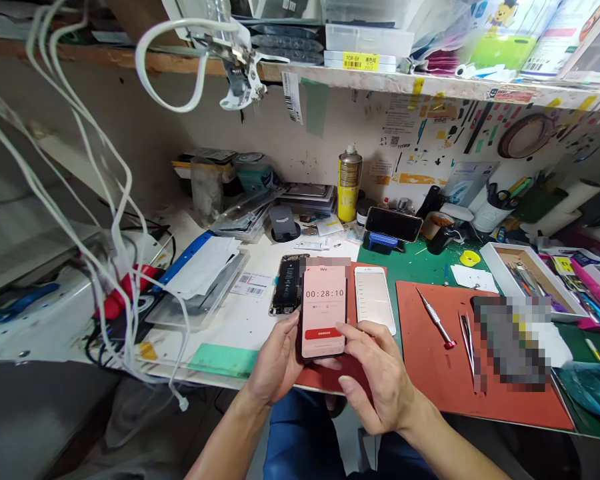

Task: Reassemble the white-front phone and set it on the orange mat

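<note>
My left hand grips the left edge and back of a smartphone whose pink screen reads 00:28:10 over a red button. My right hand rests against the phone's lower right corner, fingers curled at its edge. I hold the phone above the near edge of the bench. Behind it lie an opened phone body with its insides showing and a white phone screen, both flat on the bench.
A red work mat carries a red-tipped screwdriver and tweezers. A yellow spray can, a propped black phone, a parts tray and white cables at left surround the bench.
</note>
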Demonstrator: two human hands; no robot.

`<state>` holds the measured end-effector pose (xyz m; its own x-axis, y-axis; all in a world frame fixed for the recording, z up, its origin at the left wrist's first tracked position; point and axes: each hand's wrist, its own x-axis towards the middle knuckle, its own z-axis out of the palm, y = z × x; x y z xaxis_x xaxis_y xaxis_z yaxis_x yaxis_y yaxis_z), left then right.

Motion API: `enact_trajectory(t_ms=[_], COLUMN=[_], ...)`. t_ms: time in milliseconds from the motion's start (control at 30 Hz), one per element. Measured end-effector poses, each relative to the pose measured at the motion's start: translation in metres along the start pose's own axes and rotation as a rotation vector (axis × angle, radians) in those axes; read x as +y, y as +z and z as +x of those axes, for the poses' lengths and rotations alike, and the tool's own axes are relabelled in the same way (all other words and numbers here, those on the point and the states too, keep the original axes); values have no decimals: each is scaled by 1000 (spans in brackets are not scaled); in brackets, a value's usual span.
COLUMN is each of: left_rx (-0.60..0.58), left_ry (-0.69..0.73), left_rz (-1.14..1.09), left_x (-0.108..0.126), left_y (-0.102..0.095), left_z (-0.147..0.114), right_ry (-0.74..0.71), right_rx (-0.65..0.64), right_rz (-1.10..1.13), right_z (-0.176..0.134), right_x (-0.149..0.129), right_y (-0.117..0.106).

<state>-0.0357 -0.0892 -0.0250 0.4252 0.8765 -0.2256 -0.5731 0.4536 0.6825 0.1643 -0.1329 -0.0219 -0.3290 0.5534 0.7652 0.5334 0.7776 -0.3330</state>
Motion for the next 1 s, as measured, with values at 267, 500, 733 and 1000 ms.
enact_trajectory(t_ms=[267, 500, 733, 1000], left_rx=[-24, 19, 29, 38], left_ry=[25, 43, 43, 24], left_rz=[-60, -55, -27, -27], left_x=[-4, -5, -4, -2], left_y=[-5, -6, -4, -2], left_z=[2, 3, 3, 2], right_ry=[70, 100, 161, 16], right_rx=[-29, -32, -26, 56], right_rz=[6, -6, -33, 17], right_z=[-6, -7, -4, -6], right_x=[1, 2, 4, 1], right_y=[4, 5, 8, 1])
